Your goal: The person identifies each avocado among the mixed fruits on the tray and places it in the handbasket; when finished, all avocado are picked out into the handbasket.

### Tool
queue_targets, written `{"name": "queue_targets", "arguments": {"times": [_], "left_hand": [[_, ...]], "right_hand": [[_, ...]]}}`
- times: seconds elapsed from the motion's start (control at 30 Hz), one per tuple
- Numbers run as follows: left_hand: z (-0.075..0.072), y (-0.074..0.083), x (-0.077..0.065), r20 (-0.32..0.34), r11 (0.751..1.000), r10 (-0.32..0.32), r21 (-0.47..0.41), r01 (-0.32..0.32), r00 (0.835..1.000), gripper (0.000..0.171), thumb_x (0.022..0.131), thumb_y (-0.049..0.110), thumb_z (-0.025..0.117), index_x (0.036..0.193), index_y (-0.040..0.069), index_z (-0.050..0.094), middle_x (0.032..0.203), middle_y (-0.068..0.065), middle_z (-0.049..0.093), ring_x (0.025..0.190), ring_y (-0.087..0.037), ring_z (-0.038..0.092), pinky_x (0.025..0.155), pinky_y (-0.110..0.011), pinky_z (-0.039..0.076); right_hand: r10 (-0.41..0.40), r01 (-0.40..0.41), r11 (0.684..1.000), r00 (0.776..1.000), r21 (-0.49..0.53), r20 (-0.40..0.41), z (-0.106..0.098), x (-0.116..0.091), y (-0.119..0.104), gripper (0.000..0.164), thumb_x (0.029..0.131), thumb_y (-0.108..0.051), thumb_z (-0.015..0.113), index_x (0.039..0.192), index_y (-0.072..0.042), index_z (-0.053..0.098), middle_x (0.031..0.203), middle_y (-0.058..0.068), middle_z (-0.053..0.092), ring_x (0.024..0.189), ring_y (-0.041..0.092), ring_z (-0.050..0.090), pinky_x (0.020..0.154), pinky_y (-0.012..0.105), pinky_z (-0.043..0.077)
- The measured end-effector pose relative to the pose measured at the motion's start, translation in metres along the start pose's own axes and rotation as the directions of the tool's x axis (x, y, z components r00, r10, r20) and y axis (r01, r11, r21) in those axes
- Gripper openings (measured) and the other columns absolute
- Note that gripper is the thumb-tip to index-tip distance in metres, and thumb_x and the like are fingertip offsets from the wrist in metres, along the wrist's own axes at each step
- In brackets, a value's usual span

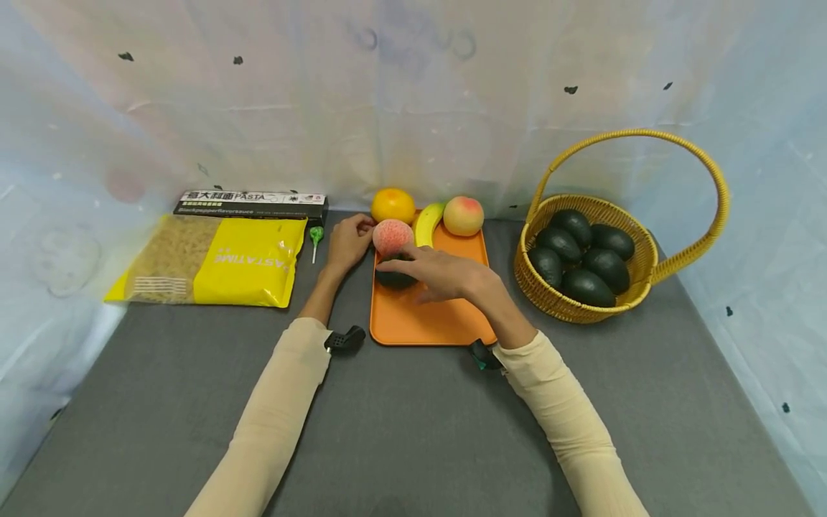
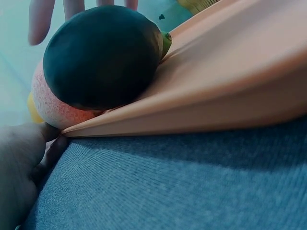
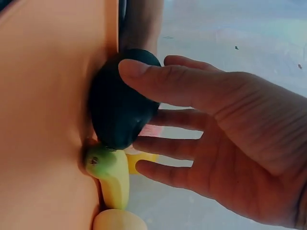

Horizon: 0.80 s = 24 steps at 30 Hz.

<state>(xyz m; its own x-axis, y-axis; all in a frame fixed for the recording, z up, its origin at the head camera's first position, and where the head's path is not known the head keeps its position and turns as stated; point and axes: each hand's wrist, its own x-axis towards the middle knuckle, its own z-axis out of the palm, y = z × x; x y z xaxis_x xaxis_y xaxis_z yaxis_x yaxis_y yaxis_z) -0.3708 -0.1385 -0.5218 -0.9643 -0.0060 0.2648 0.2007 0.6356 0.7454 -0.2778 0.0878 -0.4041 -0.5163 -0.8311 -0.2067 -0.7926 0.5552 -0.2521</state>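
Note:
A dark green avocado (image 1: 393, 279) lies on the left part of an orange tray (image 1: 433, 323), just in front of a pinkish-red peach (image 1: 390, 237). Over the avocado reaches my right hand (image 1: 446, 273); in the right wrist view its fingers (image 3: 172, 147) are spread and fairly straight, and the thumb lies across the avocado (image 3: 112, 108). At the tray's far left edge, my left hand (image 1: 349, 243) pinches the rim between thumb and finger. Behind the peach sits an orange (image 1: 393, 205). To the right are a banana (image 1: 427, 224) and a second peach (image 1: 463, 216).
A wicker basket (image 1: 555, 305) with a tall handle stands right of the tray, holding several avocados (image 1: 586, 287). On the left lie a yellow pasta bag (image 1: 252, 266), a black-and-white pasta box (image 1: 252, 207) and a green lollipop (image 1: 316, 235). A pale curtain (image 1: 413, 108) hangs behind.

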Motion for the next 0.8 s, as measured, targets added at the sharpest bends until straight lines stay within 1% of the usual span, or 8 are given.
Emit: {"name": "queue_targets", "arguments": {"times": [0.1,0.17,0.2,0.3,0.43,0.57,0.7,0.8], "left_hand": [[-0.0001,0.0008,0.0010,-0.003,1.000,0.002,-0.004,-0.002,1.000,0.028,0.098,0.023,0.069,0.114,0.002,0.076,0.105,-0.019,0.079,0.098,-0.034,0.077,0.099,-0.053,0.055],[-0.0002,0.0010,0.0017,-0.002,1.000,0.001,0.001,-0.001,1.000,0.028,0.098,0.023,0.069,0.114,0.002,0.076,0.105,-0.019,0.080,0.098,-0.034,0.077,0.099,-0.052,0.055],[-0.0004,0.0010,0.0018,-0.001,1.000,0.001,0.002,-0.001,1.000,0.028,0.098,0.023,0.068,0.115,0.002,0.076,0.105,-0.019,0.079,0.098,-0.034,0.077,0.099,-0.052,0.055],[-0.0007,0.0012,0.0026,0.002,1.000,0.000,0.002,0.000,1.000,0.028,0.098,0.022,0.068,0.115,0.002,0.076,0.106,-0.020,0.079,0.098,-0.034,0.076,0.098,-0.052,0.055],[0.0000,0.0002,0.0022,0.002,1.000,0.000,-0.005,0.000,1.000,0.028,0.098,0.020,0.068,0.115,0.001,0.076,0.106,-0.021,0.079,0.098,-0.035,0.076,0.097,-0.052,0.055],[0.0003,-0.0010,0.0023,0.003,1.000,-0.005,-0.012,0.005,1.000,0.028,0.098,0.021,0.068,0.115,0.001,0.076,0.106,-0.020,0.079,0.099,-0.034,0.076,0.099,-0.052,0.055],[0.0006,-0.0009,0.0018,0.010,1.000,-0.008,-0.008,0.008,1.000,0.028,0.098,0.022,0.067,0.116,0.001,0.075,0.107,-0.020,0.079,0.099,-0.034,0.076,0.099,-0.051,0.055],[0.0012,-0.0001,0.0014,0.009,1.000,-0.006,0.001,0.006,1.000,0.029,0.098,0.022,0.067,0.116,0.001,0.075,0.107,-0.020,0.079,0.099,-0.034,0.076,0.098,-0.051,0.056]], "right_hand": [[0.020,-0.020,1.000,1.000,0.016,0.000,0.0005,0.0018,0.0014,0.080,0.093,-0.009,0.078,0.162,-0.024,0.040,0.162,0.027,0.033,0.114,0.037,0.064,0.102,0.047,0.053],[0.037,-0.037,0.999,0.999,0.027,0.003,0.0007,0.0030,0.0022,0.079,0.094,-0.007,0.077,0.161,-0.024,0.040,0.165,0.029,0.024,0.119,0.038,0.063,0.103,0.048,0.053],[0.043,-0.043,0.998,0.999,0.036,0.005,0.0010,0.0037,0.0026,0.077,0.094,-0.006,0.076,0.160,-0.023,0.041,0.165,0.029,0.023,0.121,0.039,0.062,0.104,0.048,0.053],[0.032,-0.031,0.998,0.999,0.062,-0.011,0.0020,0.0062,0.0042,0.069,0.093,-0.001,0.075,0.154,-0.020,0.047,0.161,0.028,0.026,0.121,0.038,0.061,0.105,0.047,0.052],[0.029,-0.028,0.995,0.999,0.097,-0.016,0.0054,0.0078,0.0060,0.062,0.092,0.003,0.074,0.144,-0.021,0.050,0.147,0.022,0.036,0.105,0.034,0.063,0.095,0.042,0.055],[0.069,-0.069,0.994,0.998,0.082,0.006,0.0069,0.0079,0.0070,0.066,0.093,0.005,0.072,0.145,-0.024,0.045,0.139,0.019,0.038,0.098,0.033,0.061,0.088,0.039,0.055],[0.075,-0.076,0.996,0.997,0.043,0.018,0.0083,0.0084,0.0080,0.083,0.093,0.017,0.060,0.159,-0.027,0.037,0.156,0.028,0.029,0.072,0.024,0.054,0.068,0.030,0.049],[0.075,-0.076,0.997,0.997,0.020,0.034,0.0086,0.0076,0.0083,0.090,0.091,0.020,0.055,0.164,-0.028,0.032,0.166,0.033,0.015,0.063,0.021,0.047,0.062,0.027,0.042]]}}
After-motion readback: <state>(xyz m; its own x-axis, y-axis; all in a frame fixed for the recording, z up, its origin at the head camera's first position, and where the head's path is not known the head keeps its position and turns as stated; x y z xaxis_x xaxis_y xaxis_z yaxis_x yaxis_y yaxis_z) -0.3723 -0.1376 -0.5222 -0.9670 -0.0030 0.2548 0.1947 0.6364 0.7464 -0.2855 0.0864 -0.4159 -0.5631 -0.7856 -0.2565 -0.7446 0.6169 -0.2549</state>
